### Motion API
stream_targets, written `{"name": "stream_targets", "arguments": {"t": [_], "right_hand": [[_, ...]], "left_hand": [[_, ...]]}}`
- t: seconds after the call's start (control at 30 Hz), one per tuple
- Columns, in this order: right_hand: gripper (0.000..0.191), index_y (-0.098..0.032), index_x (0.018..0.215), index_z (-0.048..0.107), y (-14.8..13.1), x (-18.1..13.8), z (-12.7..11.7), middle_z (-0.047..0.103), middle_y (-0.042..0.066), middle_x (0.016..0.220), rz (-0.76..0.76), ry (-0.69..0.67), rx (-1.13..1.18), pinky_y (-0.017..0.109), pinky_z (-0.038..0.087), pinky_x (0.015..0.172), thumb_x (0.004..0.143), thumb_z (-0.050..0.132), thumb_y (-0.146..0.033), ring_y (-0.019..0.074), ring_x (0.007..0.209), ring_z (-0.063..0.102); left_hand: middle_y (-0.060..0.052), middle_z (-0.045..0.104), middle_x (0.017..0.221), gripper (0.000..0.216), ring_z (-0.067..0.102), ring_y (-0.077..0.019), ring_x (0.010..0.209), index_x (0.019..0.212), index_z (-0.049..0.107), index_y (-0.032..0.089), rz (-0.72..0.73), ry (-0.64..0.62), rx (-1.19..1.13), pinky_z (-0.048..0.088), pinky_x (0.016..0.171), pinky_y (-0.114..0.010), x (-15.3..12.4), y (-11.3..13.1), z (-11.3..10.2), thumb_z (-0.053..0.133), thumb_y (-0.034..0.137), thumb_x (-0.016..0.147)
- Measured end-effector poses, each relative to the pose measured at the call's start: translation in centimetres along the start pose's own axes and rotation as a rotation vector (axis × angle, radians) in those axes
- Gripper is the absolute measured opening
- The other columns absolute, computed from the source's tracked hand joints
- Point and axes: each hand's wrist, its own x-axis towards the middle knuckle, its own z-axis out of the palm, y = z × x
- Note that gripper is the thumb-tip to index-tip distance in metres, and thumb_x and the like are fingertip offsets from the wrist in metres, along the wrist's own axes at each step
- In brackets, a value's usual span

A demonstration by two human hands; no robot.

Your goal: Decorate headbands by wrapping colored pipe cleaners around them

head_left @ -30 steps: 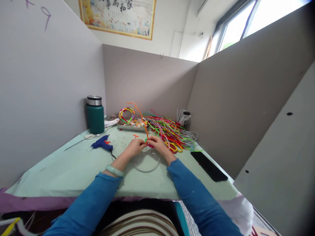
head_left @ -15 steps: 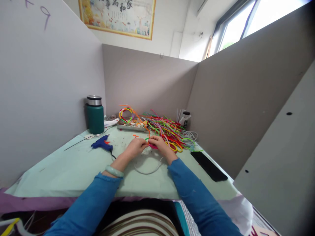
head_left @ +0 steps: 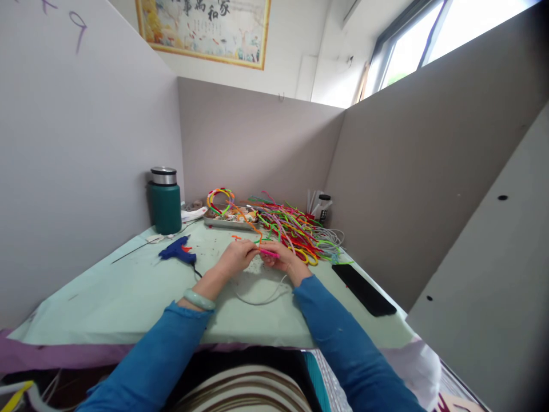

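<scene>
My left hand point(head_left: 239, 256) is closed in a pinch, fingertips meeting those of my right hand point(head_left: 283, 258). Between them sits a pink fuzzy pipe cleaner point(head_left: 269, 253), lying across the fingers of my right hand, which are curled round it. From the fingertips an orange pipe cleaner point(head_left: 254, 225) rises and bends away toward the tray. Fingers hide how the two strands join. Under my hands, a thin grey wire point(head_left: 257, 303) curves over the table; its upper ends are hard to make out. A bit of green strand shows just behind the fingertips.
A metal tray point(head_left: 231, 224) with small pieces and a multicoloured ring point(head_left: 220, 201) stands behind. Right of it lies a pipe cleaner heap point(head_left: 291, 223). A blue glue gun point(head_left: 178, 250) and green bottle point(head_left: 166, 203) are left, a black phone-like slab point(head_left: 363, 289) right. Partitions enclose the table.
My right hand has rolled so its fingers show beneath the pink pipe cleaner, now more visible. The orange strand's free end has swung down from above the ring. My left hand barely moved.
</scene>
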Motion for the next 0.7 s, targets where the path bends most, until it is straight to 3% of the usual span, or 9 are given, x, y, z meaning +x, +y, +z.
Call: {"name": "stream_targets", "arguments": {"t": [0.1, 0.17, 0.33, 0.57, 0.7], "right_hand": [[0.025, -0.017, 0.066, 0.046, 0.08, 0.04, -0.01, 0.039, -0.008, 0.046, 0.004, -0.025, 0.038, 0.018, 0.018, 0.037, 0.066, 0.068, -0.030, 0.0041, 0.038, 0.029], [0.026, -0.017, 0.064, 0.045, 0.16, 0.06, -0.02, 0.038, -0.008, 0.044, 0.006, -0.044, 0.067, 0.018, 0.017, 0.037, 0.067, 0.068, -0.031, 0.0041, 0.038, 0.028], [0.024, -0.017, 0.070, 0.050, 0.41, 0.23, -0.11, 0.043, -0.006, 0.050, 0.032, -0.063, 0.116, 0.018, 0.020, 0.038, 0.069, 0.067, -0.033, 0.0053, 0.041, 0.035], [0.027, -0.018, 0.071, 0.051, 0.66, 0.36, -0.18, 0.043, -0.007, 0.053, -0.110, 0.084, 0.145, 0.019, 0.027, 0.042, 0.068, 0.069, -0.037, 0.0051, 0.043, 0.035], [0.028, -0.017, 0.075, 0.053, 0.71, 0.35, -0.04, 0.044, -0.006, 0.053, -0.149, 0.099, 0.144, 0.019, 0.028, 0.043, 0.064, 0.073, -0.034, 0.0054, 0.044, 0.038]], "left_hand": [[-0.002, 0.064, 0.071, 0.022, 0.055, -0.0127, 0.066, 0.100, 0.062, 0.018, -0.045, 0.023, -0.022, 0.040, 0.068, -0.023, -0.11, 0.09, -0.01, 0.051, 0.029, 0.084], [-0.003, 0.066, 0.078, 0.024, 0.057, -0.0128, 0.070, 0.103, 0.061, 0.019, 0.001, 0.039, -0.028, 0.041, 0.071, -0.023, -0.16, 0.10, -0.01, 0.050, 0.028, 0.084], [-0.006, 0.068, 0.087, 0.022, 0.059, -0.0146, 0.079, 0.095, 0.065, 0.019, 0.084, 0.059, -0.024, 0.041, 0.076, -0.024, -0.13, -0.07, 0.15, 0.047, 0.028, 0.087], [-0.006, 0.067, 0.087, 0.023, 0.058, -0.0154, 0.081, 0.090, 0.065, 0.018, 0.051, 0.023, 0.000, 0.041, 0.078, -0.026, -0.06, -0.04, 0.36, 0.044, 0.029, 0.088], [-0.007, 0.066, 0.083, 0.023, 0.057, -0.0149, 0.076, 0.087, 0.064, 0.017, 0.013, 0.065, -0.017, 0.040, 0.073, -0.025, -0.05, 0.11, 0.11, 0.044, 0.030, 0.088]]}}
